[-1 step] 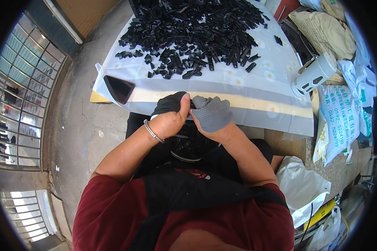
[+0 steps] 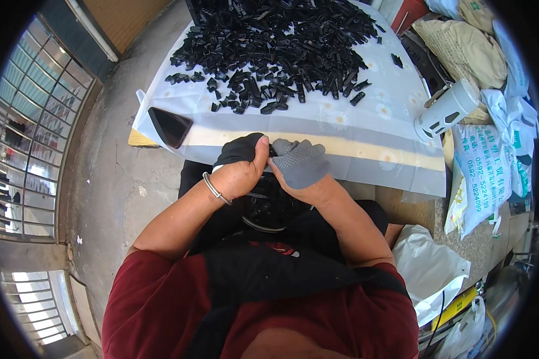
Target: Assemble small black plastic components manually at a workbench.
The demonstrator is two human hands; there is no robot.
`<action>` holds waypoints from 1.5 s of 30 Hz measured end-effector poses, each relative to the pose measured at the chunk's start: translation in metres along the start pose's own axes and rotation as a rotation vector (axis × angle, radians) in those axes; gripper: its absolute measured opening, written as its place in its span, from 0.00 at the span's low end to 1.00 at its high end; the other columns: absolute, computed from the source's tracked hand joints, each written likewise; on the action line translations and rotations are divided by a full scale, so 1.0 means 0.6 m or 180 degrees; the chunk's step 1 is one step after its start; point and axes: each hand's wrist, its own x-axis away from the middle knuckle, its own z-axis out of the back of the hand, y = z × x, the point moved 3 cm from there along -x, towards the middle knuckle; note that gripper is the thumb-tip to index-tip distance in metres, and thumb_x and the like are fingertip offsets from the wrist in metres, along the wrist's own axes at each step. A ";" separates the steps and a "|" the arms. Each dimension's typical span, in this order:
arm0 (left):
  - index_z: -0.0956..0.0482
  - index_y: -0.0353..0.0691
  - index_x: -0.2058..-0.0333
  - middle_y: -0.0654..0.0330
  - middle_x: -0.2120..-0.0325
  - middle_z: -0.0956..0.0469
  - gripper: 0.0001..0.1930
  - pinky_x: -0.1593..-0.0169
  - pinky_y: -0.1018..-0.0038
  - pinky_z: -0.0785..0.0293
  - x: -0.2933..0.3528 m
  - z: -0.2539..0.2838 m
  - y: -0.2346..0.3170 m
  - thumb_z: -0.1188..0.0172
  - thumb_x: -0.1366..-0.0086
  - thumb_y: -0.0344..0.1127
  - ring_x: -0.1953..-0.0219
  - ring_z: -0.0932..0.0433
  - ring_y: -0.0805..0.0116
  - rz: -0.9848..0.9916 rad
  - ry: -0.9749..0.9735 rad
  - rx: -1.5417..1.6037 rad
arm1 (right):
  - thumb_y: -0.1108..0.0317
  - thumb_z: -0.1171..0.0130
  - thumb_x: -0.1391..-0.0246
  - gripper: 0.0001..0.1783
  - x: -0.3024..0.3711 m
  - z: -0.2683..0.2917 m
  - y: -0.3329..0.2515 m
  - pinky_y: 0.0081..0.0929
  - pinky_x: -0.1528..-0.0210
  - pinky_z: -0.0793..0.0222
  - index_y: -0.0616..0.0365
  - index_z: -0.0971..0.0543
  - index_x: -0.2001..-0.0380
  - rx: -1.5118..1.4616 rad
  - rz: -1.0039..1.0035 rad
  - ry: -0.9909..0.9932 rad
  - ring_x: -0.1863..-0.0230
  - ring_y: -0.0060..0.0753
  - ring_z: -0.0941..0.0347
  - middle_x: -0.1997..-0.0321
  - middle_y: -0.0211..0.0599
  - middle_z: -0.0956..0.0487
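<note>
My left hand [image 2: 244, 160], in a black glove with the thumb bare, is closed in front of my body. Against it presses my right hand [image 2: 299, 163], in a grey dotted glove with its fingers curled. Where the two meet, a bit of a small black plastic piece [image 2: 272, 153] shows, mostly hidden by the fingers. Below my hands, a round container [image 2: 263, 227] rests at my lap with black plastic pieces [image 2: 268, 206] in it. On the table beyond lies a large heap of similar black plastic pieces [image 2: 269, 54], some scattered toward the near side.
A black phone [image 2: 170, 127] lies at the table's left corner. A white tumbler [image 2: 447, 109] stands by the right edge of the daisy-print tablecloth [image 2: 365, 122]. Printed plastic bags [image 2: 482, 173] and woven sacks [image 2: 461, 51] crowd the right side. At left is a barred window [image 2: 33, 131].
</note>
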 end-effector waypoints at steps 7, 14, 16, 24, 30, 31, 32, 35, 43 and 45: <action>0.26 0.36 0.70 0.46 0.72 0.25 0.19 0.63 0.61 0.32 0.041 0.003 -0.053 0.55 0.39 0.48 0.68 0.27 0.47 -0.0171 -0.0940 -0.0915 | 0.55 0.47 0.51 0.18 0.031 0.024 0.042 0.39 0.62 0.34 0.60 0.26 0.66 -0.0579 -0.0509 -0.0679 0.64 0.49 0.30 0.68 0.44 0.24; 0.26 0.35 0.68 0.49 0.71 0.26 0.16 0.65 0.64 0.30 0.033 0.023 -0.087 0.47 0.42 0.45 0.69 0.27 0.50 -0.0437 -0.0075 -0.0581 | 0.61 0.46 0.52 0.15 0.016 0.078 0.097 0.36 0.59 0.34 0.60 0.26 0.64 0.0203 -0.0824 -0.0257 0.62 0.47 0.30 0.66 0.45 0.24; 0.27 0.37 0.71 0.50 0.74 0.27 0.12 0.67 0.64 0.31 0.043 0.024 -0.101 0.47 0.43 0.42 0.71 0.27 0.50 -0.0612 0.0065 -0.0328 | 0.61 0.46 0.52 0.15 -0.012 0.084 0.101 0.36 0.59 0.35 0.59 0.26 0.63 0.0406 -0.0846 -0.0325 0.61 0.47 0.30 0.65 0.45 0.25; 0.26 0.41 0.78 0.57 0.79 0.27 0.03 0.71 0.68 0.31 0.115 0.031 -0.149 0.41 0.53 0.32 0.76 0.27 0.58 -0.1393 0.0123 -0.0167 | 0.55 0.47 0.53 0.22 -0.213 0.002 0.194 0.37 0.53 0.35 0.52 0.29 0.55 0.1438 -0.0824 -0.0755 0.53 0.46 0.31 0.54 0.46 0.28; 0.25 0.41 0.78 0.56 0.77 0.27 0.03 0.70 0.67 0.31 0.091 0.026 -0.166 0.41 0.55 0.31 0.74 0.27 0.58 -0.1058 0.0003 0.0071 | 0.48 0.52 0.50 0.25 -0.365 -0.073 0.301 0.36 0.51 0.35 0.51 0.30 0.52 0.1729 -0.1447 -0.1379 0.51 0.43 0.32 0.53 0.41 0.28; 0.25 0.41 0.78 0.56 0.77 0.27 0.03 0.70 0.66 0.31 0.091 0.028 -0.164 0.41 0.54 0.31 0.74 0.27 0.58 -0.1077 0.0017 0.0068 | 0.46 0.53 0.50 0.27 -0.376 -0.085 0.307 0.35 0.51 0.35 0.51 0.30 0.52 0.1503 -0.1732 -0.1774 0.51 0.42 0.32 0.54 0.40 0.27; 0.25 0.41 0.78 0.56 0.77 0.27 0.04 0.70 0.66 0.31 0.091 0.026 -0.163 0.41 0.54 0.32 0.74 0.28 0.57 -0.1106 0.0029 0.0067 | 0.46 0.53 0.50 0.27 -0.373 -0.092 0.317 0.35 0.51 0.35 0.51 0.30 0.52 0.1502 -0.1752 -0.1810 0.51 0.42 0.32 0.54 0.40 0.27; 0.25 0.41 0.78 0.56 0.77 0.27 0.04 0.70 0.66 0.31 0.082 0.017 -0.166 0.42 0.53 0.33 0.74 0.28 0.58 -0.0974 -0.0169 -0.0023 | 0.45 0.53 0.51 0.24 -0.351 -0.096 0.330 0.37 0.54 0.34 0.52 0.26 0.59 0.1338 -0.1275 -0.1466 0.55 0.43 0.29 0.56 0.41 0.26; 0.25 0.41 0.78 0.56 0.78 0.28 0.05 0.71 0.68 0.31 0.077 0.006 -0.159 0.42 0.51 0.34 0.75 0.28 0.58 -0.1130 0.0016 -0.0001 | 0.52 0.54 0.49 0.19 -0.202 -0.047 0.243 0.37 0.57 0.33 0.52 0.23 0.63 0.1660 -0.0743 -0.1148 0.59 0.46 0.28 0.59 0.45 0.25; 0.26 0.41 0.79 0.56 0.80 0.28 0.05 0.71 0.68 0.32 0.083 -0.002 -0.160 0.43 0.50 0.34 0.76 0.28 0.58 -0.1252 0.0120 -0.0054 | 0.52 0.55 0.49 0.19 -0.174 -0.038 0.240 0.37 0.57 0.33 0.52 0.24 0.61 0.1615 -0.0832 -0.1105 0.58 0.47 0.29 0.58 0.46 0.25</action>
